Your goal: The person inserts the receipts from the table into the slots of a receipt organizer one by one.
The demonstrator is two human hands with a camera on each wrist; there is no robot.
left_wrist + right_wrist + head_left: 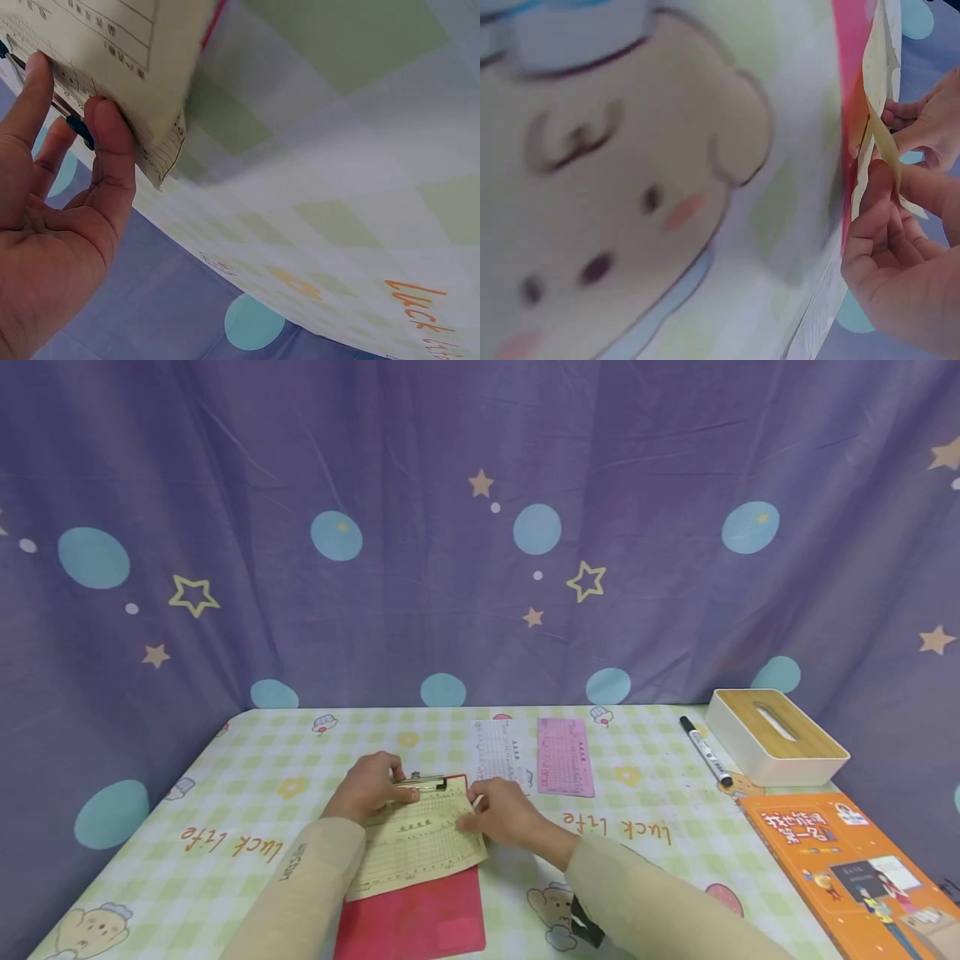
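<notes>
A red clipboard (420, 918) lies near the table's front with yellowish printed form sheets (408, 856) over its upper part. At its top edge is a metal clip (433, 785) with black ends. My left hand (369, 789) holds the clip between thumb and fingers; in the left wrist view its fingertips (109, 120) meet the paper beside the clip. On the other side, my right hand (504, 814) pinches the sheets' right edge. The right wrist view shows a yellowish sheet (886, 142) bent up between thumb and fingers, above the red board.
Behind the clipboard lie a white printed slip (497, 750) and a pink one (565, 757). To the right are a black-and-white marker (705, 750), a white tissue box (776, 739) with a wooden top, and an orange book (847, 868). A purple curtain (450, 610) hangs behind the table.
</notes>
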